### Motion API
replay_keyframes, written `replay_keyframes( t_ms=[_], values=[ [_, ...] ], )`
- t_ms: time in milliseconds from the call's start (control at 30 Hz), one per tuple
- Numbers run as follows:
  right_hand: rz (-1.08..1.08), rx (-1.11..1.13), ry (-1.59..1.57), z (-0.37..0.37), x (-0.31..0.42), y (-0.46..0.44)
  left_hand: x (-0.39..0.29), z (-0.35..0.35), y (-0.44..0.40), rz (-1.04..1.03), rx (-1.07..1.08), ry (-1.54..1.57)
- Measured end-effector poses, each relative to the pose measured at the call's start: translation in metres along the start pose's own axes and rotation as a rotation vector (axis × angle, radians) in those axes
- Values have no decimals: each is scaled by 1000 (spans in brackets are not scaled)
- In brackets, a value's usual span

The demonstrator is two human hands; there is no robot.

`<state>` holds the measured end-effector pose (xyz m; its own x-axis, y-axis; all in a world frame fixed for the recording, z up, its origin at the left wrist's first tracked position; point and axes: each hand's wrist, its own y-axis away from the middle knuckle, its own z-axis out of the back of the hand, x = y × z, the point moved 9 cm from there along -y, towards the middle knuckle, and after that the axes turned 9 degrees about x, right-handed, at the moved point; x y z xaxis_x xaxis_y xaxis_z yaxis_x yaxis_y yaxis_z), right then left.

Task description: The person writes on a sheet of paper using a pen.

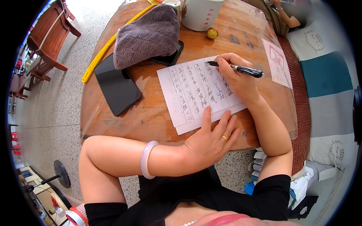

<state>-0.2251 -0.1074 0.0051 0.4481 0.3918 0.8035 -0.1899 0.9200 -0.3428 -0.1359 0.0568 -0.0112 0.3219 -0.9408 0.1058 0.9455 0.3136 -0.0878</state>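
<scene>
My right hand is closed around a black pen, its tip at the upper part of a lined sheet of paper. Columns of handwritten characters cover much of the sheet. My left hand lies flat with fingers spread, fingertips on the paper's lower edge; it wears a ring, and a pale bangle circles the forearm. Left of the paper lies a black smartphone. A grey towel partly covers a second dark phone.
The wooden table also bears a yellow long-handled tool, a white container, a small round fruit and a printed pink sheet. A wooden chair stands left; another person's arm shows at the upper right.
</scene>
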Motion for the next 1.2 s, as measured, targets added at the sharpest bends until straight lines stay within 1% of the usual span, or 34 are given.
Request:
replay_keyframes(
  t_ms=[300, 500, 900, 1000, 1100, 1200],
  values=[
    [-10, -4, 52, 2, 4, 1, 0, -1, 0, -2, 9, -3],
    [0, -30, 15, 2, -3, 1, 0, 0, 0, -2, 2, -1],
    [-58, -16, 26, 3, 0, 2, 0, 0, 0, 4, -8, 3],
    [-45, 20, 47, 1, 4, 3, 0, 0, 0, 6, -10, 4],
    [14, 40, 96, -1, 10, 3, 1, 0, 0, 10, -10, 7],
    [44, 21, 121, 1, 11, 2, 0, -1, 0, 11, -12, 14]
  ],
)
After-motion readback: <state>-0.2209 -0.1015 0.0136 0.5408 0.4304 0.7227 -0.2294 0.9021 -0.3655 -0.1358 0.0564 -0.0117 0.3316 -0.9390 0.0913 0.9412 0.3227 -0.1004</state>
